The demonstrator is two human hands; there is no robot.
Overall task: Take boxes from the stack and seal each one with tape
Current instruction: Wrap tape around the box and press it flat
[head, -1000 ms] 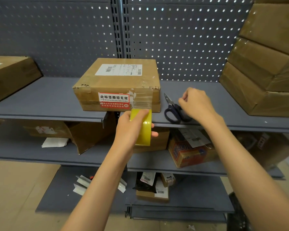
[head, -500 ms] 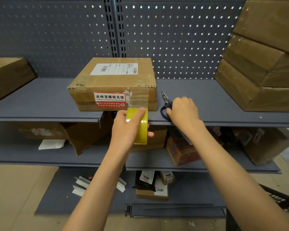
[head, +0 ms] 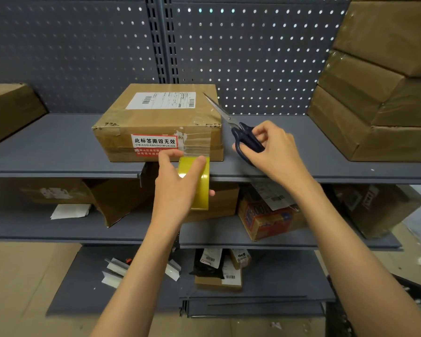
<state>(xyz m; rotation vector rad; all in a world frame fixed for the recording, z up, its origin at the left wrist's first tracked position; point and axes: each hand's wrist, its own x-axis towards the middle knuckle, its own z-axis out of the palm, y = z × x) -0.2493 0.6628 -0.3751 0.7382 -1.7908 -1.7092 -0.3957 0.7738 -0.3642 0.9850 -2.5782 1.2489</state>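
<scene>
**Box on the shelf, tape roll and scissors in hand**

The box [head: 157, 122] sits on the upper grey shelf [head: 58, 152], against the perforated back panel [head: 253, 57], with a white shipping label [head: 161, 100] on its top and a red-and-white sticker [head: 154, 144] on its front face. A strip of clear tape [head: 197, 145] runs down that front face to the yellow tape roll [head: 199, 182], which hangs just below the front edge of the box. The left hand [head: 175, 188] grips the roll, thumb and fingers curled round it. Just right of the box, the right hand [head: 274, 154] grasps the dark-handled scissors [head: 241, 135], lifted off the shelf, their closed blades pointing up and back past the box's right rear corner. Well to the right of the box stands a stack of brown boxes [head: 379, 88]; another brown box [head: 7, 110] lies far to its left. Below the box, lower shelves hold assorted cartons and parcels [head: 267, 217].
</scene>
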